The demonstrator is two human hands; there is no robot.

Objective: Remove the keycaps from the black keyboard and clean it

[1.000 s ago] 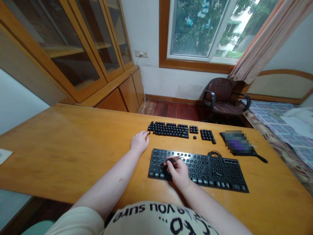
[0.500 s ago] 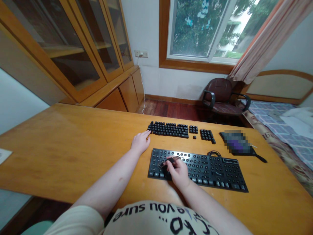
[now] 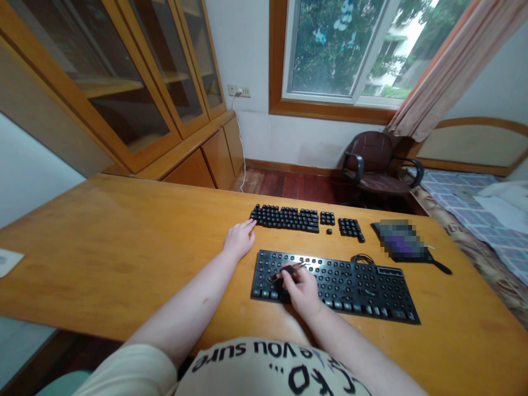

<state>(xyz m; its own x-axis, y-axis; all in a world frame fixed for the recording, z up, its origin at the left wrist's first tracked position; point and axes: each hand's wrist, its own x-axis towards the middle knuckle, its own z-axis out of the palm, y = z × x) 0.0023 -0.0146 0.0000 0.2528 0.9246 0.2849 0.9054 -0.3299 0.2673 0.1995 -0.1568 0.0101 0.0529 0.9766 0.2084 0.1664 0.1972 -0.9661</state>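
A black keyboard point(image 3: 342, 286) lies on the desk, most of its keycaps off and only its bottom row still capped. My right hand point(image 3: 303, 289) rests over its left half, closed around a small black-handled keycap puller point(image 3: 289, 269) with thin wire ends. Behind the keyboard, loose black keycaps point(image 3: 286, 218) are laid out in key order. My left hand point(image 3: 239, 239) lies at the left end of these rows, fingers stretched forward and fingertips touching the end keycaps. The thumb sits apart from the fingers. A single keycap point(image 3: 329, 231) stands alone in front of the small cluster.
To the right lies a dark pouch point(image 3: 402, 242) with a strap, partly blurred out. The keyboard's coiled cable point(image 3: 363, 258) sits at its back edge. White paper point(image 3: 9, 261) is at the desk's left edge. A chair point(image 3: 371, 162) and bed point(image 3: 474, 192) stand beyond.
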